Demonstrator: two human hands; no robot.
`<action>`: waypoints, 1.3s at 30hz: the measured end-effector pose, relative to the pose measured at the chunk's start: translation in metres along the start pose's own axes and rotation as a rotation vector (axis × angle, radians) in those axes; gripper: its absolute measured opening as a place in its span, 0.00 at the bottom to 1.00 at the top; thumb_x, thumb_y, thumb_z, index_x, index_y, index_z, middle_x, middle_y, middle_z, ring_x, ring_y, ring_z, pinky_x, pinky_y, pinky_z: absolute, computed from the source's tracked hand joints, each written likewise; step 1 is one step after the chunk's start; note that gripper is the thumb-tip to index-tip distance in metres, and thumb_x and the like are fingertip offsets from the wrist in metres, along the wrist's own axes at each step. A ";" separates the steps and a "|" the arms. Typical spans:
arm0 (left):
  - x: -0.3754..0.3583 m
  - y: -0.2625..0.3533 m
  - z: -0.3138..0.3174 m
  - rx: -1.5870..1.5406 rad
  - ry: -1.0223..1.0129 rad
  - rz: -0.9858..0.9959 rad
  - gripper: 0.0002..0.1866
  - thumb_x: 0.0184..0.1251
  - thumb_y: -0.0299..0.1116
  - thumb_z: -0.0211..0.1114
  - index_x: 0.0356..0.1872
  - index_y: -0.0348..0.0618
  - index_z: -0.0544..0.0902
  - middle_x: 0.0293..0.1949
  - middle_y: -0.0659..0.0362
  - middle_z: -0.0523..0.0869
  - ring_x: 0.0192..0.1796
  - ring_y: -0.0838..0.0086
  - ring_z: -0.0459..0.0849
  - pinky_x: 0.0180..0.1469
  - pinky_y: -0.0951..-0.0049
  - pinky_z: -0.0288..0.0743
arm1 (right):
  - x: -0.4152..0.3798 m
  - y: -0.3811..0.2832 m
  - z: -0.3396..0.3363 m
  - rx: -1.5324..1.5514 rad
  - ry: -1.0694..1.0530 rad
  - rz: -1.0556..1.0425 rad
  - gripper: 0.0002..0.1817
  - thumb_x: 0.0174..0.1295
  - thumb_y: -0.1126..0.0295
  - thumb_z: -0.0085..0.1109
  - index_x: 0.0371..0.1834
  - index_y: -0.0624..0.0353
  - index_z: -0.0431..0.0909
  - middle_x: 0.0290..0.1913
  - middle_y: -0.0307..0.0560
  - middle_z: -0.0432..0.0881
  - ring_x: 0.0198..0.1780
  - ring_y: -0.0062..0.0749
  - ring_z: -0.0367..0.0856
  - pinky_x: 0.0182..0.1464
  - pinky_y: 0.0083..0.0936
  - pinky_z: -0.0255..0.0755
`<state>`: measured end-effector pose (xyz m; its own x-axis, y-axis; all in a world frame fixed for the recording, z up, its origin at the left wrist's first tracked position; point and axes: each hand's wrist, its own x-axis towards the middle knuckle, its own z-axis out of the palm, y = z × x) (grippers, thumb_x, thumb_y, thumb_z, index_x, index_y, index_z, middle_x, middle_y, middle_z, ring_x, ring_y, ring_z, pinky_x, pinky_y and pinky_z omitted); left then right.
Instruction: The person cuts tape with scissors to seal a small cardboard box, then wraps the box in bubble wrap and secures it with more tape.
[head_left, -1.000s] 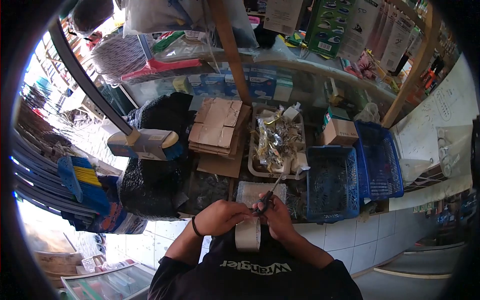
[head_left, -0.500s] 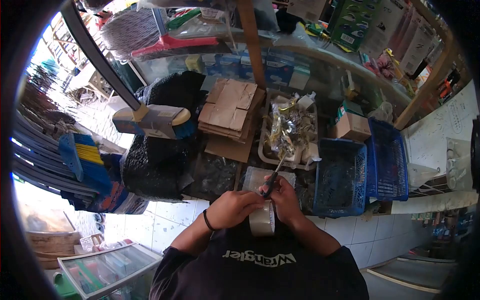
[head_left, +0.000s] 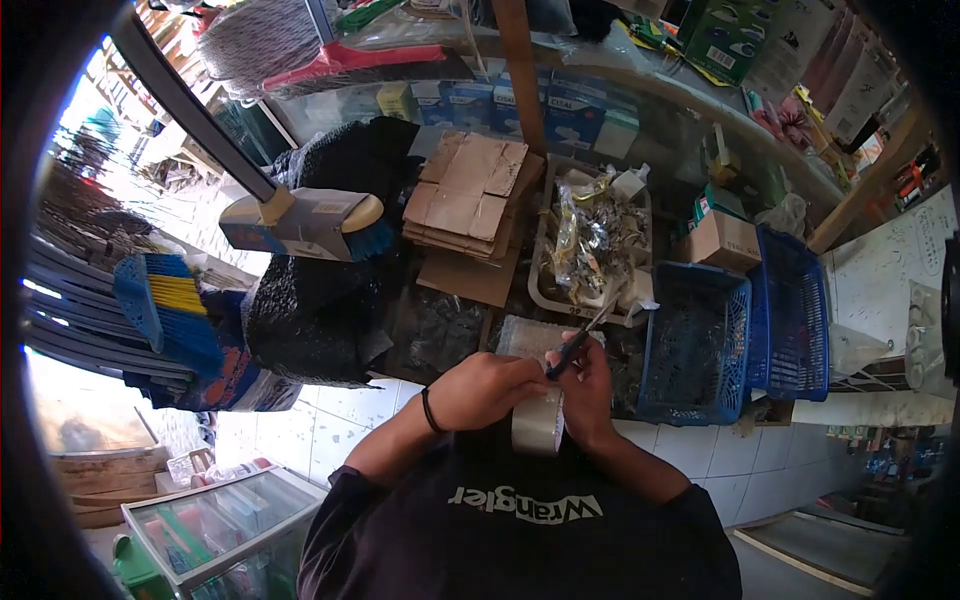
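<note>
Dark-handled scissors [head_left: 568,354] are in my right hand [head_left: 590,394], their metal blades pointing away toward the tray. My left hand [head_left: 488,391] has its fingers curled close against the right one, at the top of a wide roll of tape [head_left: 537,425]. The roll hangs just below both hands, in front of my dark shirt. Its upper part is hidden by the fingers. Beyond the hands lies a clear bubble-wrapped piece [head_left: 532,338] on the bench.
A pale tray [head_left: 640,318] holds several small plastic-wrapped metal parts. To its left are stacked cardboard pieces [head_left: 465,190] and black bubble wrap [head_left: 310,320]. Blue baskets [head_left: 695,408] stand on the right. A boxed brush [head_left: 300,222] is at the left.
The view has shifted slightly, so the bench things sit a little further right. Both hands stay together at the tape, and the scissors' blades now point more to the right.
</note>
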<state>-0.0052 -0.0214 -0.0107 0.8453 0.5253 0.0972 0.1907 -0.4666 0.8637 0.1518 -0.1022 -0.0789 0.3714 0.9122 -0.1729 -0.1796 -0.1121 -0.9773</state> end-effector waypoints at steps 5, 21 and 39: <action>0.007 -0.007 -0.003 -0.010 -0.063 -0.014 0.04 0.63 0.28 0.61 0.35 0.42 0.82 0.29 0.53 0.84 0.34 0.56 0.84 0.37 0.65 0.77 | 0.000 -0.012 0.003 -0.062 -0.009 0.056 0.19 0.62 0.80 0.49 0.57 0.61 0.64 0.42 0.46 0.75 0.45 0.26 0.76 0.46 0.24 0.73; 0.020 0.018 -0.008 -0.056 -0.101 0.027 0.04 0.61 0.28 0.61 0.35 0.42 0.82 0.28 0.52 0.84 0.33 0.55 0.84 0.34 0.63 0.76 | -0.019 0.001 -0.008 0.131 0.001 -0.153 0.22 0.61 0.77 0.58 0.57 0.62 0.62 0.44 0.44 0.73 0.46 0.23 0.75 0.46 0.22 0.73; 0.028 0.014 -0.015 -0.033 -0.123 0.112 0.05 0.61 0.29 0.61 0.36 0.43 0.81 0.28 0.51 0.84 0.33 0.55 0.83 0.35 0.61 0.74 | -0.005 0.016 -0.004 0.009 0.136 -0.657 0.26 0.60 0.75 0.61 0.59 0.59 0.60 0.49 0.51 0.73 0.49 0.28 0.72 0.51 0.27 0.67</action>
<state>0.0138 -0.0026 0.0110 0.9156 0.3791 0.1340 0.0773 -0.4928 0.8667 0.1504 -0.1101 -0.0944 0.5173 0.7319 0.4435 0.1156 0.4537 -0.8836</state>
